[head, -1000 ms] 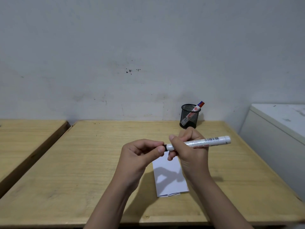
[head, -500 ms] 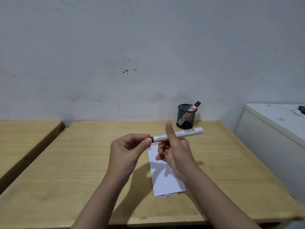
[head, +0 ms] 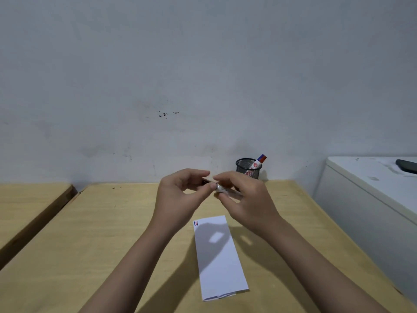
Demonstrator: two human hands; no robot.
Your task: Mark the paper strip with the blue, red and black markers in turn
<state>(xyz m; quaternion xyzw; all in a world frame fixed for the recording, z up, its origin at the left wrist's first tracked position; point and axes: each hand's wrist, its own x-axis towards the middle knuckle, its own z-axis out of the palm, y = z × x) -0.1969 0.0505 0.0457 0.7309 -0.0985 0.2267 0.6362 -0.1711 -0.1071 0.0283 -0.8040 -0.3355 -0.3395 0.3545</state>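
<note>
Paper strip (head: 220, 256), nearest on the wooden desk (head: 112, 233), lay flat and folded, with small blue and red marks at its far left corner; judged light, limp, apt to slide unless pinned at a bare edge. Above and beyond, held off the surface: left hand (head: 178, 195) pinching the dark cap end of a white marker (head: 222, 190), right hand (head: 246, 197) curled around its barrel, probably the black one, stiff and smooth. Farthest back by the wall: mesh pen cup (head: 247, 168) with another marker leaning inside.

free: desk (head: 112, 233) left | blocked: mesh cup (head: 247, 168) rear-right, cabinet (head: 361, 199) right
</note>
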